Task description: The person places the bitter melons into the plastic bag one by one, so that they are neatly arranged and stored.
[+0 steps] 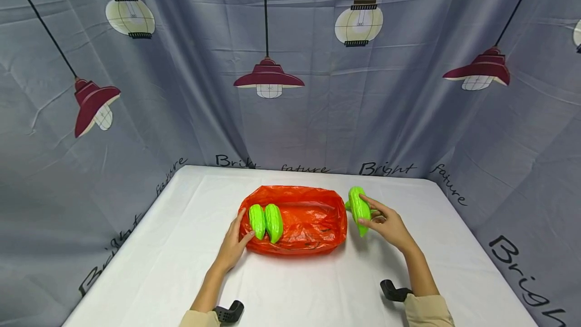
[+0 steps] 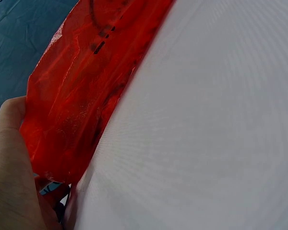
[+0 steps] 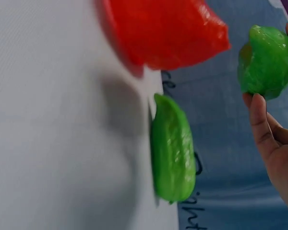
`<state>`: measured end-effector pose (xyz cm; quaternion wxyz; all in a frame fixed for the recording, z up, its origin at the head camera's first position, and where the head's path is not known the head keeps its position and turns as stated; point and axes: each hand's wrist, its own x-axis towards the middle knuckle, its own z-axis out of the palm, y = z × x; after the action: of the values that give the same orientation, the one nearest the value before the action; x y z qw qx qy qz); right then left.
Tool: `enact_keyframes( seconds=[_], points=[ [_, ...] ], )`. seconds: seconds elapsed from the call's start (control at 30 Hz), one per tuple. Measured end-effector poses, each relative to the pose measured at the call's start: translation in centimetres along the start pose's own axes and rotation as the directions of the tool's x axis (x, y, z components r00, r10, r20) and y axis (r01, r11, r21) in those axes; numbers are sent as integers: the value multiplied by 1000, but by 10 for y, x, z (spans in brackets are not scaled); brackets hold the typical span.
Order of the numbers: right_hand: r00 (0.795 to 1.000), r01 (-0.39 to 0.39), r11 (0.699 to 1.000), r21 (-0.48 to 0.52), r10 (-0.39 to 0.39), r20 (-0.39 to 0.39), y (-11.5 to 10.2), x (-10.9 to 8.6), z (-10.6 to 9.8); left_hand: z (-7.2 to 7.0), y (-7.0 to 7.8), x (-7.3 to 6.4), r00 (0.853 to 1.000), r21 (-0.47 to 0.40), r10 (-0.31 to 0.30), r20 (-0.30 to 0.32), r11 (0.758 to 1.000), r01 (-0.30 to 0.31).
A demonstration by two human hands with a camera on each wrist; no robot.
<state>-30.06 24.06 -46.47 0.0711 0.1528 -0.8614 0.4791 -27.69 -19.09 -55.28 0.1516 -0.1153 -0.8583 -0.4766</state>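
An open-mouthed red plastic bag [image 1: 313, 221] lies on the white table, its rim standing up all round. Two bright green bitter melons [image 1: 274, 223] sit side by side in its left end. My left hand [image 1: 233, 246] holds the bag's left rim, thumb near the front corner; in the left wrist view the thumb [image 2: 12, 115] lies against the red plastic. To the right of the bag, my right hand [image 1: 386, 223] pinches another bitter melon [image 3: 266, 62] between thumb and fingertips, above the table. A further bitter melon [image 3: 173, 151] lies on the table, mostly hidden behind the held one in the head view.
The white table [image 1: 290, 291] ends at a grey-blue curtain [image 1: 290, 130] printed with lamps and lettering, which hangs at the back and both sides. Each wrist wears a black camera mount [image 1: 394, 291] near the beige sleeve.
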Motion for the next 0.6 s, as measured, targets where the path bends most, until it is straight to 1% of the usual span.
enact_keyframes(
  seconds=[0.17, 0.33, 0.47, 0.6],
  points=[
    [998, 32, 999, 26, -31, -46, -16, 4, 3, 0, 1, 0, 1000, -5, 4, 2, 1000, -4],
    [995, 64, 998, 12, -63, -83, -33, 7, 11, -1, 2, 1, 1000, -12, 4, 5, 1000, -4],
    [994, 83, 997, 7, -82, -78, -47, 10, 21, -1, 2, 0, 1000, -13, -2, 9, 1000, 2],
    [994, 100, 994, 41, -98, -44, -73, 8, 30, -1, 2, 0, 1000, -11, -2, 9, 1000, 2]
  ],
)
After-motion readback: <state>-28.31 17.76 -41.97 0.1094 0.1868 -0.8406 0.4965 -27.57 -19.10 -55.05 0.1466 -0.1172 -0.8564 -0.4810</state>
